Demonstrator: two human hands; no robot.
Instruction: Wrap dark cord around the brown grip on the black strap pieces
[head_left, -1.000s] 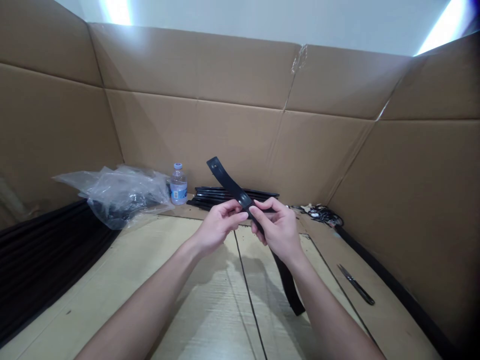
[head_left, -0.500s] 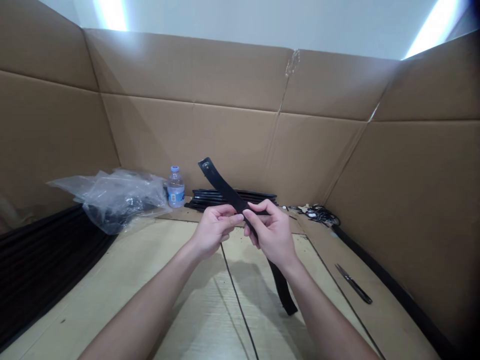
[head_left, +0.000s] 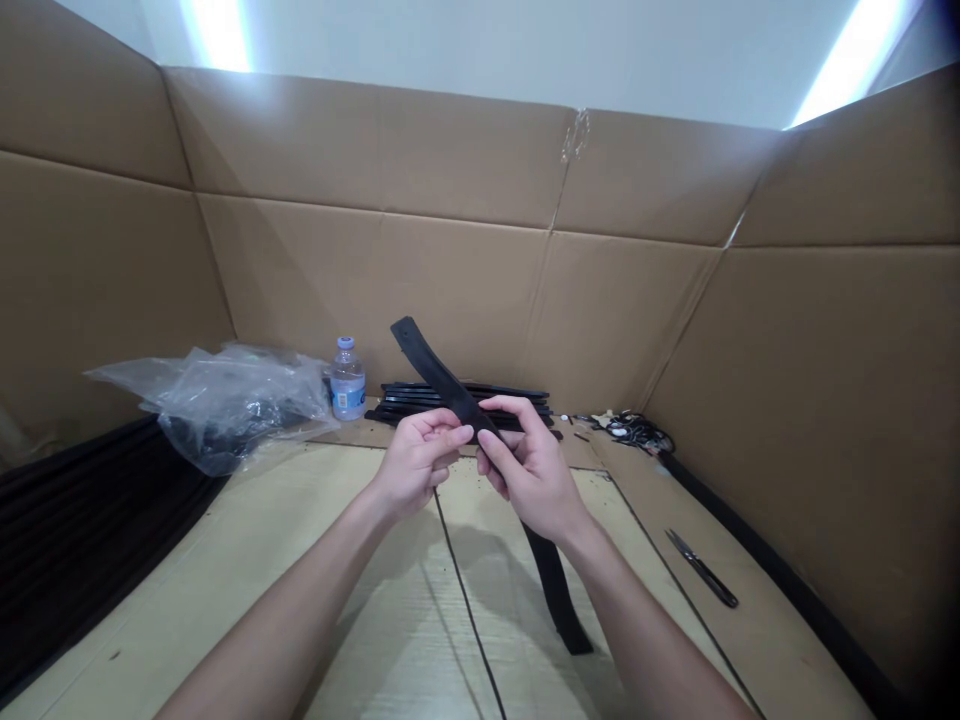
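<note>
A long black strap (head_left: pixel 430 364) is held between both hands above the cardboard-covered table (head_left: pixel 315 560). My left hand (head_left: pixel 413 462) pinches it with thumb and fingers from the left. Wrapped round the same stretch, my right hand (head_left: pixel 527 470) grips it from the right. The strap's rounded upper end, with a small hole, points up and to the left. Its lower end (head_left: pixel 559 600) hangs down past my right wrist to the table.
A stack of black strips (head_left: pixel 465 396) lies at the back wall beside a small water bottle (head_left: pixel 347 380). A crumpled clear plastic bag (head_left: pixel 225 395) sits left. Black strips (head_left: pixel 75 530) cover the left side. A knife-like tool (head_left: pixel 701 568) and tangled small parts (head_left: pixel 637 430) lie right.
Both hands with the strap have shifted slightly left and down in view as the head moved. The grip on the strap stays the same.
</note>
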